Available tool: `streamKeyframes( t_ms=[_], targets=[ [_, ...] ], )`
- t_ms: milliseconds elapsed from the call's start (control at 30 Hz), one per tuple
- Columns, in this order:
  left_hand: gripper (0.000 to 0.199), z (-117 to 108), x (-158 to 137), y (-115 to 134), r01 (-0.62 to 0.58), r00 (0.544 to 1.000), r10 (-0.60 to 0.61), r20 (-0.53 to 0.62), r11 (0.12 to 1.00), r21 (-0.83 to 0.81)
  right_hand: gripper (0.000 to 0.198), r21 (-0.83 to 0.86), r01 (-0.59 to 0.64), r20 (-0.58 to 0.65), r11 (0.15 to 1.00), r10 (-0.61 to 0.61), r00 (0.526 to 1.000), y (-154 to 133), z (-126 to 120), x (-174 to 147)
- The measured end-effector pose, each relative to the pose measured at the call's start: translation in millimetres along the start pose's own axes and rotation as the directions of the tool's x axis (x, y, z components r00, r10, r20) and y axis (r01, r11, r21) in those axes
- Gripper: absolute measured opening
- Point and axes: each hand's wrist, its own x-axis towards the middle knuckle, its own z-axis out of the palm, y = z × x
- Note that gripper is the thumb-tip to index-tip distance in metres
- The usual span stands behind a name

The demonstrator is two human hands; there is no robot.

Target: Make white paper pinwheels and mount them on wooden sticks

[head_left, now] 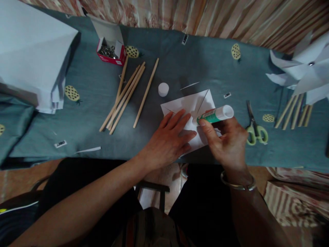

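Note:
A square of white paper (188, 102) with slits cut in from its corners lies near the table's front edge. Flat on its left part rests my left hand (172, 135), fingers spread. My right hand (226, 137) grips a green and white glue stick (214, 115), tilted, with its tip at the middle of the paper. The white round cap (163, 89) of the glue stick stands apart, up and left of the paper. Just right of my right hand lie scissors (254, 128) with light green handles.
Several wooden sticks (128, 96) lie left of the paper. Behind them stands an open red box (110, 53) of small metal pieces. White paper sheets (33, 51) are stacked at the left. Finished paper pinwheels (305, 65) on sticks lie at the right. Paper scraps (88, 149) dot the tablecloth (205, 58).

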Motion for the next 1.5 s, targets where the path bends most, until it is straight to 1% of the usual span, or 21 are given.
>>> streamKeyframes(
  t_ms=[333, 633, 900, 967, 1033, 1067, 1100, 1167, 1233, 1267, 1300, 1400, 1467, 1500],
  targets=[
    [0.036, -0.6, 0.4, 0.4, 0.021, 1.0, -0.02, 0.02, 0.999, -0.035, 0.026, 0.027, -0.036, 0.019, 0.999, 0.036, 0.999, -4.2, 2.4, 2.2],
    [0.036, -2.1, 1.5, 1.4, 0.033, 0.999, -0.032, 0.024, 0.998, -0.053, 0.028, 0.015, -0.054, 0.03, 0.998, 0.054, 0.998, -8.8, 3.4, 3.6],
    [0.036, -2.1, 0.6, 1.2, 0.025, 0.999, -0.024, 0.027, 0.998, -0.057, 0.025, 0.038, -0.046, 0.053, 0.998, 0.044, 0.998, -10.9, 3.7, 3.3],
    [0.036, -2.3, 0.7, 0.9, 0.024, 1.0, -0.023, 0.021, 0.998, -0.057, 0.024, 0.075, -0.073, 0.059, 0.995, 0.069, 0.996, -9.6, 3.9, 3.1],
    [0.037, -2.3, 1.1, 0.2, 0.021, 1.0, -0.02, 0.021, 0.998, -0.052, 0.023, 0.187, -0.143, 0.074, 0.972, 0.131, 0.989, -7.4, 3.7, 3.8],
    [0.037, -2.3, 1.3, -0.4, 0.018, 1.0, -0.017, 0.023, 0.999, -0.05, 0.023, 0.282, -0.193, 0.087, 0.94, 0.175, 0.981, -5.9, 3.0, 4.6],
    [0.036, -2.2, 1.4, -0.9, 0.016, 1.0, -0.015, 0.025, 0.999, -0.047, 0.023, 0.393, -0.246, 0.105, 0.886, 0.222, 0.969, -4.4, 1.9, 5.7],
    [0.036, -1.9, 1.3, -1.5, 0.01, 1.0, -0.009, 0.027, 0.999, -0.044, 0.024, 0.599, -0.349, 0.167, 0.72, 0.314, 0.935, -0.7, -2.0, 8.2],
    [0.036, -1.2, 0.2, -1.2, 0.006, 1.0, -0.005, 0.026, 0.999, -0.042, 0.024, 0.722, -0.417, 0.236, 0.553, 0.37, 0.899, 3.5, -7.6, 10.5],
    [0.037, -0.8, -0.6, -0.8, 0.001, 1.0, 0.0, 0.021, 0.999, -0.042, 0.023, 0.754, -0.435, 0.263, 0.493, 0.381, 0.886, 5.8, -10.6, 11.3],
    [0.037, -0.7, -1.5, -0.5, -0.003, 1.0, 0.003, 0.014, 0.999, -0.042, 0.022, 0.774, -0.444, 0.284, 0.451, 0.38, 0.881, 8.1, -13.3, 11.8],
    [0.041, -4.0, -3.1, -3.3, -0.051, 0.998, 0.05, -0.042, 0.998, -0.025, 0.019, 0.817, -0.433, 0.319, 0.382, 0.326, 0.89, 13.6, -17.5, 11.7],
    [0.045, -11.8, -1.5, -9.9, -0.098, 0.989, 0.099, -0.112, 0.995, 0.012, 0.019, 0.843, -0.432, 0.34, 0.321, 0.305, 0.89, 14.6, -16.6, 10.8],
    [0.044, -17.5, 0.3, -14.6, -0.101, 0.98, 0.106, -0.166, 0.994, 0.039, 0.02, 0.856, -0.432, 0.344, 0.285, 0.311, 0.886, 14.2, -15.3, 10.2]
  ],
)
